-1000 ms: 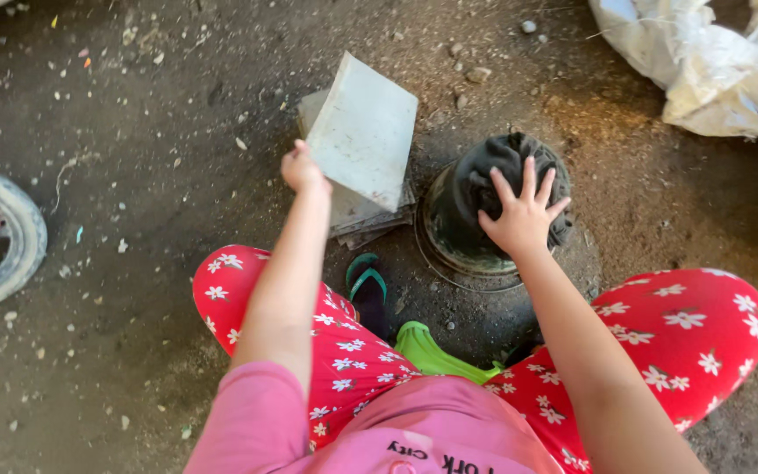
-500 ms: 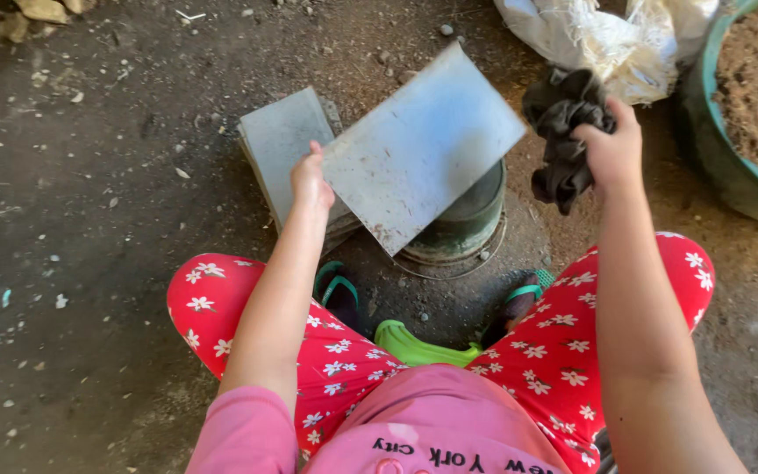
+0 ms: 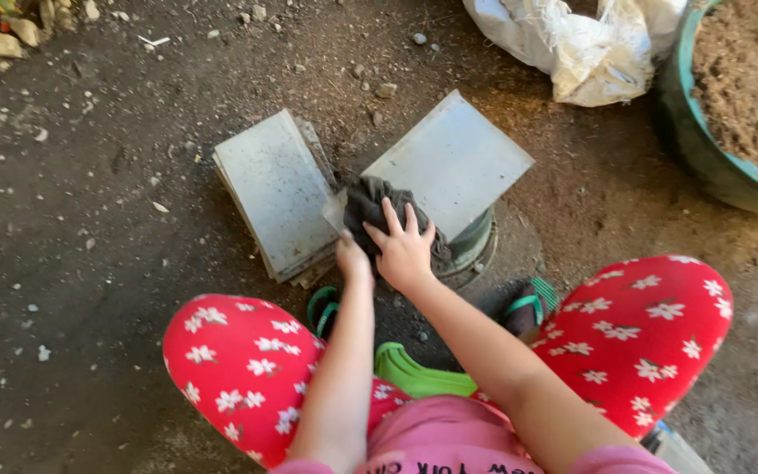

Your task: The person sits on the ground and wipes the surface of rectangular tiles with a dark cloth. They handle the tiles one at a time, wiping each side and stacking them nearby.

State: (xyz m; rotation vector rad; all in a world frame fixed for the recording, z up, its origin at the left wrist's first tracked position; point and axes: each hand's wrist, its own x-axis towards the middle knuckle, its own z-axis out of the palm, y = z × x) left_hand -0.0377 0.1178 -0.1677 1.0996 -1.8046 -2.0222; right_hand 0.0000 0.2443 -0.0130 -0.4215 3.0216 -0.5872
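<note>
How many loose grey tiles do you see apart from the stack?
1: the grey tile tilted on the round metal stand, left hand at its corner, right hand pressing a dark rag on it. The stack may hide more.

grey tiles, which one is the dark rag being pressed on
The single tile on the right, propped on the round metal mould; right hand presses the rag there. The other tiles lie stacked to the left.

2 hands, 1 cloth (dark), 1 basin.
</note>
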